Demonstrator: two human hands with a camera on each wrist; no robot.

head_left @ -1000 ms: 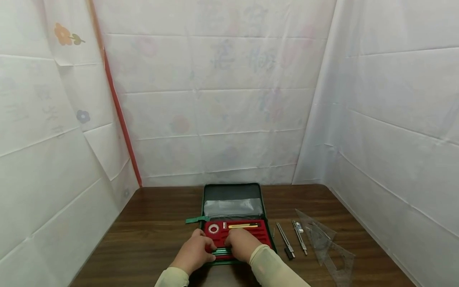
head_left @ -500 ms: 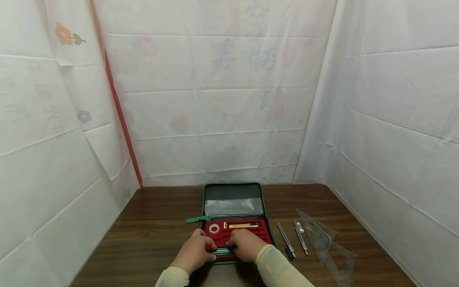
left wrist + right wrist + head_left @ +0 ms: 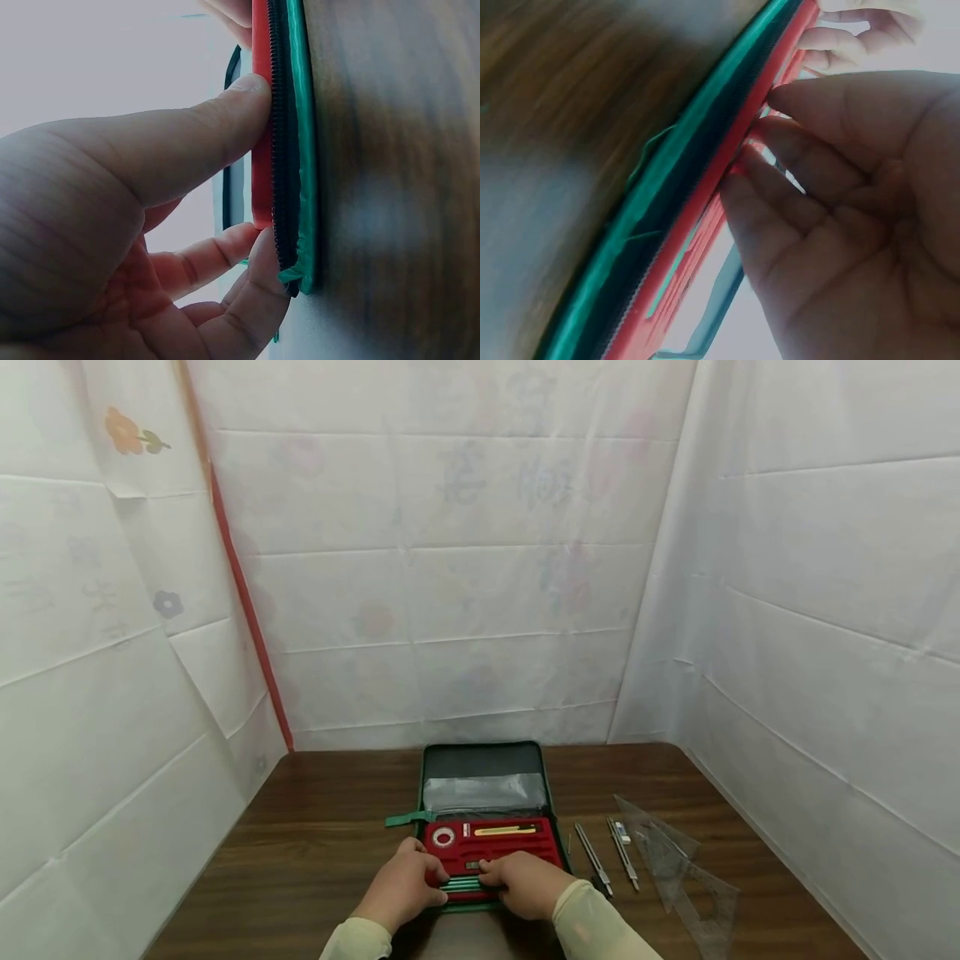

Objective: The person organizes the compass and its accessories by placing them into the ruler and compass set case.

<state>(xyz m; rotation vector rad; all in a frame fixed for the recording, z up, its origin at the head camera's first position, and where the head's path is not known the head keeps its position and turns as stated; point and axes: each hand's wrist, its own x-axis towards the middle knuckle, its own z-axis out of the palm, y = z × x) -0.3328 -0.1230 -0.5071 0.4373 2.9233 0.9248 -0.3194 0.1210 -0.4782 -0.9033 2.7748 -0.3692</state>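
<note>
A green zip case (image 3: pixel 480 762) lies open on the table, its red insert (image 3: pixel 552 853) facing up. Slim green pencils (image 3: pixel 462 885) lie in the front slot. My left hand (image 3: pixel 399 883) grips the insert's front left corner; in the left wrist view its thumb rests on the red edge (image 3: pixel 262 172) and other fingers lie around the corner. My right hand (image 3: pixel 529 885) reaches over the front edge, fairly straight fingers touching the insert near the pencils' right part. Its fingertips are partly hidden. A small grey piece (image 3: pixel 472 865) sits just behind the pencils. A white ring (image 3: pixel 443 837) and yellow utility knife (image 3: pixel 504 831) fill rear slots.
Right of the case lie two metal compasses (image 3: pixel 594 860), a small white eraser (image 3: pixel 622 832) and transparent set squares (image 3: pixel 705 906). A green strap (image 3: pixel 407 819) sticks out left of the case. White sheets (image 3: pixel 450 568) hang around the table.
My right hand has slid a little to the right along the pencils, uncovering the small grey piece and more of the pencils. My left hand has stayed at the corner.
</note>
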